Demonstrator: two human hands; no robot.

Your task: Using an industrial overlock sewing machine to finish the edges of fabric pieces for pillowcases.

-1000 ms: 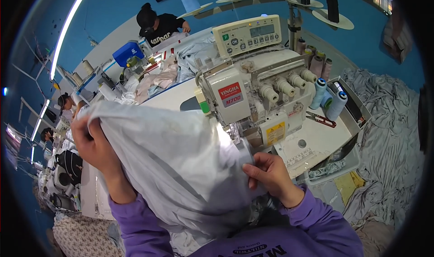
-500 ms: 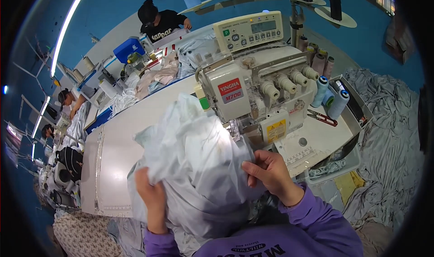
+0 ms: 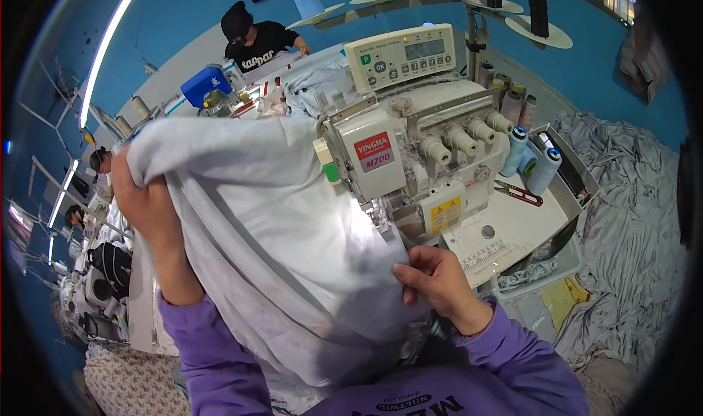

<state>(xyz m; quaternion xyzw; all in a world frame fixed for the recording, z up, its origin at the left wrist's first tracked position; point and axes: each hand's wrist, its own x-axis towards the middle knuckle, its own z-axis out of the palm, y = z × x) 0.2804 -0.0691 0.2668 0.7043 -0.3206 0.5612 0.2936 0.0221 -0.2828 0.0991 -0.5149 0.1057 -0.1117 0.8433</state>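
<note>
A large piece of pale grey fabric (image 3: 278,233) is spread in the air in front of the person, covering most of the near side of the white sewing table (image 3: 512,229). The left hand (image 3: 146,203) is raised high and closed around the cloth's upper left corner, fingers wrapped over the edge so that the fabric hangs down from it. The right hand (image 3: 432,277) is lower, just before the machine, pinching the cloth's right edge between thumb and curled fingers. The fabric drapes between the two hands and falls toward the person's purple-sleeved lap. Right behind the cloth stands a cream overlock sewing machine (image 3: 417,152), its front partly hidden by the fabric, with a control panel (image 3: 399,56) above it. Toward the table's right edge lie red-handled thread snips (image 3: 518,192), and near them stand pale blue thread cones (image 3: 531,160). A heap of grey cloth (image 3: 630,225) lies beyond the table's right edge. At a far table sits another person in black (image 3: 256,39).
</note>
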